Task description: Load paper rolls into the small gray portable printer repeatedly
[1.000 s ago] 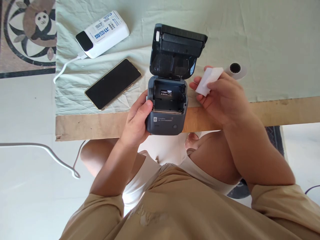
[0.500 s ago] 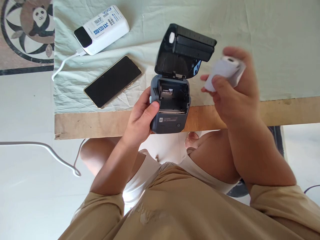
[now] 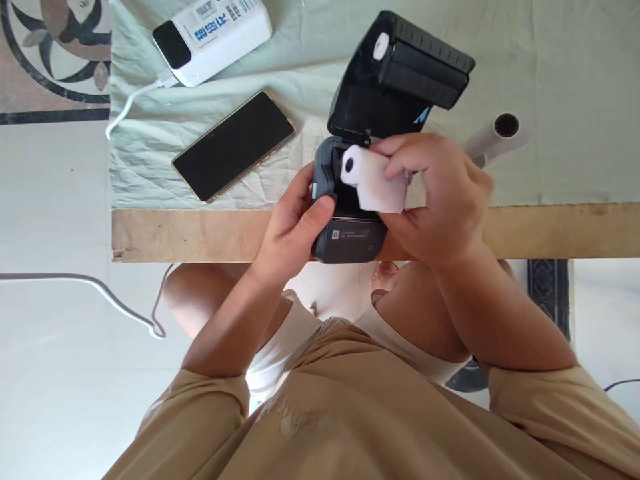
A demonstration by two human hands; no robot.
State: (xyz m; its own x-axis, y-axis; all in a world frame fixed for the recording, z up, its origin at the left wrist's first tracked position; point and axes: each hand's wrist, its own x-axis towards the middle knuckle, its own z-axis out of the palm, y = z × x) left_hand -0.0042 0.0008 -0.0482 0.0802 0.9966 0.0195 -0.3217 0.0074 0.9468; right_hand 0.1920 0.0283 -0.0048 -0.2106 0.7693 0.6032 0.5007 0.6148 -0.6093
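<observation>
My left hand (image 3: 295, 227) grips the left side of a dark grey label printer (image 3: 350, 240) at the table's front edge, thumb on top. The printer's black lid (image 3: 390, 80) stands raised, tilted back away from me. Between the thumb and fingers of my right hand (image 3: 435, 193) is a white paper roll (image 3: 383, 180) with a dark core hole facing left. The roll is over the printer's compartment, partly covering it; whether it touches the inside I cannot tell. A loose end of paper hangs toward me.
A black phone (image 3: 235, 147) lies left of the printer on the pale green cloth (image 3: 560, 100). Behind it is a white power bank (image 3: 215, 40) with a white cable (image 3: 131, 103). Another white roll (image 3: 495, 137) lies beyond my right hand. A wooden edge (image 3: 200, 237) runs along the front.
My right hand has brought the paper roll leftward, from beside the printer to over its compartment. The view has shifted slightly, and a second white roll now shows behind my right hand.
</observation>
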